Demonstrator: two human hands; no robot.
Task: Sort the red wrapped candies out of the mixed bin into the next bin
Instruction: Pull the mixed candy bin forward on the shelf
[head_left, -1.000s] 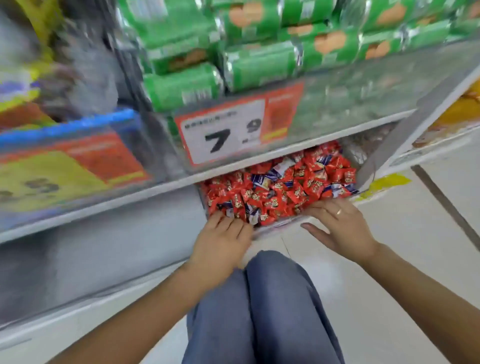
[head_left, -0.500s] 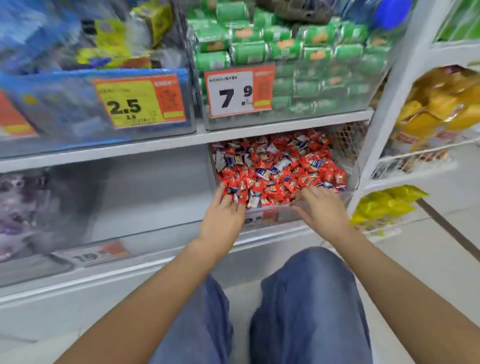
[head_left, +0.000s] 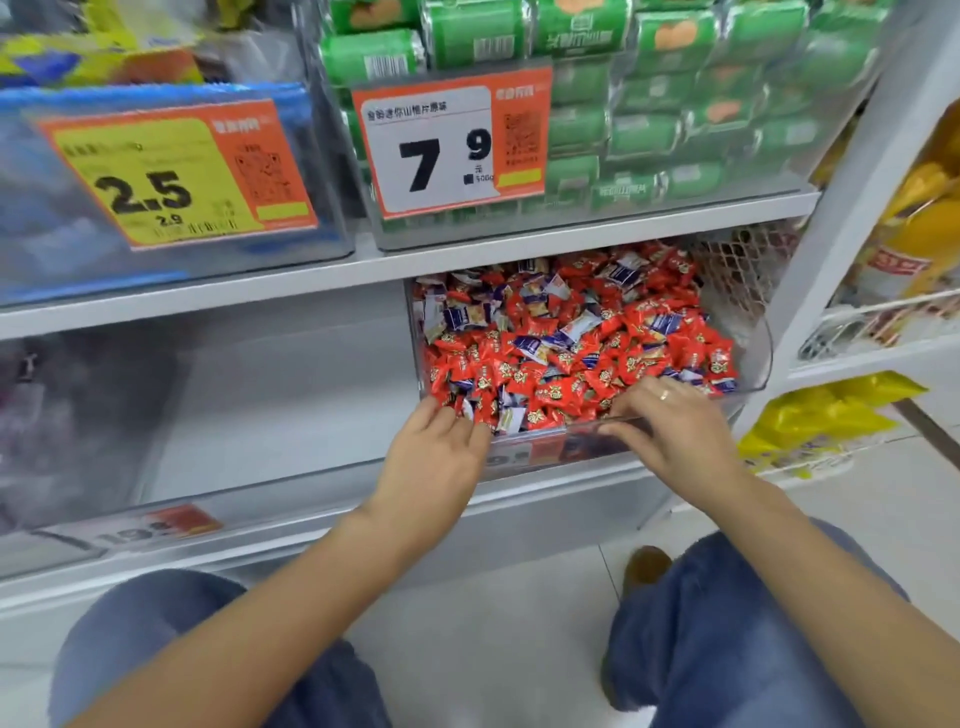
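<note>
**Both hands at the front of the mixed candy bin**

Head view: we are crouched before a shelf, knees in blue jeans (head_left: 727, 639) below our arms. Our left hand (head_left: 434, 457) reaches to the front left corner of the clear mixed bin (head_left: 753, 364); its fingers (head_left: 441, 415) lie fairly straight and close together, tips touching the nearest candies, and we cannot see that they hold any one piece. Our right hand (head_left: 675, 426) rests on the bin's front rim, fingers loosely spread and slightly bent, tips over the rim and on the candies; a ring (head_left: 664, 395) sits on one finger. We cannot tell whether anything is pinched beneath it.

Just beyond both sets of fingertips lie the red wrapped candies (head_left: 571, 374), heaped through the whole bin and mixed with blue-and-white wrapped candies (head_left: 457, 317), which gather more toward the far left. To the left of our left fingers stands the next bin (head_left: 260, 374), clear, with a blurred orange price label (head_left: 182, 522) at its front.

Above our fingers, on the upper shelf (head_left: 519, 254), a bin of green packets (head_left: 649, 78) carries a "7.9" price tag (head_left: 441, 148); left of it a yellow "2.5" price tag (head_left: 171, 174) fronts a blue bin. Far right of our right fingers hang yellow bags (head_left: 821, 415).
</note>
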